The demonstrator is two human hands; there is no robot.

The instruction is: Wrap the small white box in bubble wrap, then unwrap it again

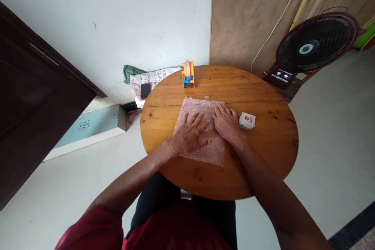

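Observation:
A sheet of clear bubble wrap [215, 150] lies spread out on the round wooden table in front of me. My left hand [190, 133] is over the middle-left of the sheet, palm down with the fingers and thumb apart. Along the sheet's right edge rests my right hand [225, 121], flat, its fingers stretched toward the far edge. A small white box with a red print [247, 121] stands just to the right of my right hand, close to it. Neither hand grips anything.
An orange and blue tape dispenser [188, 76] stands near the far edge of the wooden table [269, 144]. A small piece of tape [206, 97] shows beyond the sheet. Behind the table on the left is a white sack [164, 73] with a phone-like dark object [145, 91]. A fan [316, 47] stands at right.

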